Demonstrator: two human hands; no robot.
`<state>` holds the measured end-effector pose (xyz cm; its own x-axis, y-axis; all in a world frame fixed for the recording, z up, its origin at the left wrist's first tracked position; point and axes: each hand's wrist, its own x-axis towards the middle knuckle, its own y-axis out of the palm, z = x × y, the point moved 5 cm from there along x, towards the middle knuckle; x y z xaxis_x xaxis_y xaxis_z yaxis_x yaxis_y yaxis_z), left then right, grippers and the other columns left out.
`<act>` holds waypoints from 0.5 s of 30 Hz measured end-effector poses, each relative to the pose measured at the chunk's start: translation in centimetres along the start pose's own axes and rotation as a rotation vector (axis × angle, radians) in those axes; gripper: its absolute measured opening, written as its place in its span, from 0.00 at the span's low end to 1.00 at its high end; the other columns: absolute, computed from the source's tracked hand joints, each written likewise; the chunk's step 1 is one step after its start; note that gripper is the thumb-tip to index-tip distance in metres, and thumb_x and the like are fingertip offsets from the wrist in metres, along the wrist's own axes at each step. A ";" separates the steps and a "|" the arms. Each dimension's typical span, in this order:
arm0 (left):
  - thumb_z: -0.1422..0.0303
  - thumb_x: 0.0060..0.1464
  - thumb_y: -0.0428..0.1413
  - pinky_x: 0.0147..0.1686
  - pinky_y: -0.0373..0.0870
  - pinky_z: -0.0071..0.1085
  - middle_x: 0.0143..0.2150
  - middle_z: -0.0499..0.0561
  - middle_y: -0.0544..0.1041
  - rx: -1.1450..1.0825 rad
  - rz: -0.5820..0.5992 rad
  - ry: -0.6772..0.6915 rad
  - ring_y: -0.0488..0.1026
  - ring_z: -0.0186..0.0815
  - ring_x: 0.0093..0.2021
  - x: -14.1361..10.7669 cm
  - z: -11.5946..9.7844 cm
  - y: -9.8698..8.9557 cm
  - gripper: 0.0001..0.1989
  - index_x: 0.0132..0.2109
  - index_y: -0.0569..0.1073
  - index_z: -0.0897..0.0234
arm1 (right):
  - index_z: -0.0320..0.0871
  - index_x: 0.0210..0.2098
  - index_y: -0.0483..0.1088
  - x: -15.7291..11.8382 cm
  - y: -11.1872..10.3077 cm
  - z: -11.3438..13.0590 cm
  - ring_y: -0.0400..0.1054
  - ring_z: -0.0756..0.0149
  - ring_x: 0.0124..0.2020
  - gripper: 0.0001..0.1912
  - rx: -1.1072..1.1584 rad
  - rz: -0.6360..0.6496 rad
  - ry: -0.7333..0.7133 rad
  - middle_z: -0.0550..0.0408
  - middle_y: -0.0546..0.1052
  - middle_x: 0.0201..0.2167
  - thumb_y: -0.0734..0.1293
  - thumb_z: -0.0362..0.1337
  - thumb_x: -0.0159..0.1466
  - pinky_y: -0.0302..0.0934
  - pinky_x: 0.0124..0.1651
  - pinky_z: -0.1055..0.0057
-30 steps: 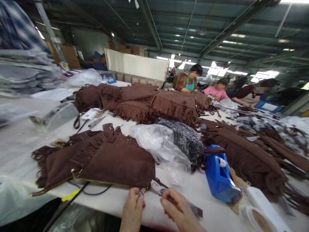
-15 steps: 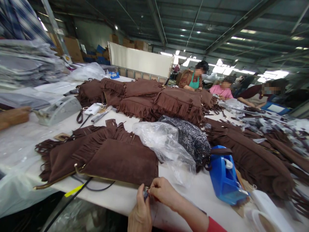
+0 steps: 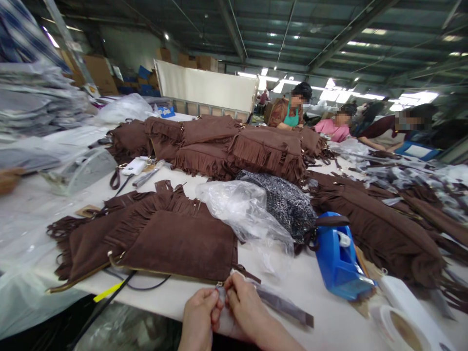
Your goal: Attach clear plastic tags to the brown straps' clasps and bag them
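A brown suede bag [image 3: 183, 246] lies flat at the table's front edge, its gold zipper toward me. My left hand [image 3: 201, 314] is closed in a pinch just below the bag's right front corner, beside a small metal fitting [image 3: 219, 284]. Fingertips hide most of what it grips. Against it, my right hand [image 3: 243, 302] is closed on the end of a dark strap in a clear plastic sleeve [image 3: 285, 304]. The strap's other end stretches right along the table.
A blue tape dispenser [image 3: 338, 258] stands to the right, near a tape roll [image 3: 400, 331]. Crumpled clear plastic [image 3: 237, 202] lies by a black-and-white patterned item [image 3: 280, 200]. Fringed brown bags [image 3: 263, 144] are piled behind. Several co-workers sit at the far right. Another person's hand [image 3: 9, 180] is at left.
The sleeved strap now shows to the right of my right hand. My left hand has shifted slightly left, and my right hand has turned to point more upward. The bag stays in place.
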<state>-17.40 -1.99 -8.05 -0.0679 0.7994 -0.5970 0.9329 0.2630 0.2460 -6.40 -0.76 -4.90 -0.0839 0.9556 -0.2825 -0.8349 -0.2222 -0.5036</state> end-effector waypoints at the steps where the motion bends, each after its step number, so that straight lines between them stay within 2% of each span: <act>1: 0.64 0.34 0.58 0.12 0.45 0.20 0.09 0.41 0.59 -0.036 0.009 -0.045 0.49 0.21 0.10 -0.2 -0.1 0.1 0.11 0.18 0.66 0.68 | 0.42 0.31 0.62 -0.1 0.1 0.0 0.64 0.65 0.30 0.10 -0.040 -0.030 -0.014 0.54 0.70 0.26 0.53 0.25 0.55 0.54 0.35 0.69; 4: 0.73 0.41 0.56 0.11 0.45 0.19 0.10 0.44 0.61 -0.139 0.001 -0.167 0.50 0.20 0.09 -0.6 -0.5 0.4 0.10 0.17 0.66 0.70 | 0.43 0.31 0.57 0.0 0.3 -0.2 0.64 0.64 0.30 0.10 -0.030 -0.078 0.020 0.54 0.70 0.25 0.54 0.23 0.53 0.52 0.34 0.70; 7: 0.79 0.50 0.49 0.10 0.46 0.18 0.12 0.45 0.62 -0.193 -0.017 -0.248 0.51 0.20 0.09 -0.8 -0.8 0.8 0.15 0.17 0.67 0.72 | 0.45 0.29 0.54 0.4 0.5 -0.3 0.62 0.67 0.28 0.12 0.049 -0.121 0.027 0.59 0.66 0.22 0.55 0.22 0.50 0.51 0.32 0.72; 10: 0.79 0.53 0.46 0.10 0.47 0.17 0.11 0.45 0.62 -0.179 -0.018 -0.280 0.52 0.20 0.09 -0.9 -1.0 1.3 0.17 0.17 0.66 0.72 | 0.46 0.27 0.52 0.6 1.1 -0.8 0.61 0.71 0.23 0.12 0.231 -0.120 0.041 0.64 0.65 0.19 0.57 0.23 0.48 0.51 0.28 0.75; 15: 0.78 0.54 0.47 0.09 0.49 0.18 0.10 0.47 0.63 -0.122 -0.035 -0.281 0.55 0.22 0.08 -1.2 -1.3 1.3 0.18 0.16 0.66 0.72 | 0.47 0.30 0.51 0.6 2.8 -1.9 0.60 0.74 0.15 0.08 0.531 -0.043 0.083 0.68 0.64 0.15 0.56 0.29 0.53 0.50 0.21 0.77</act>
<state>-16.55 -1.92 -5.97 0.0174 0.6127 -0.7902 0.8812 0.3640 0.3017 -7.75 -1.13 -8.05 -0.0179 0.9385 -0.3449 -0.9986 -0.0337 -0.0398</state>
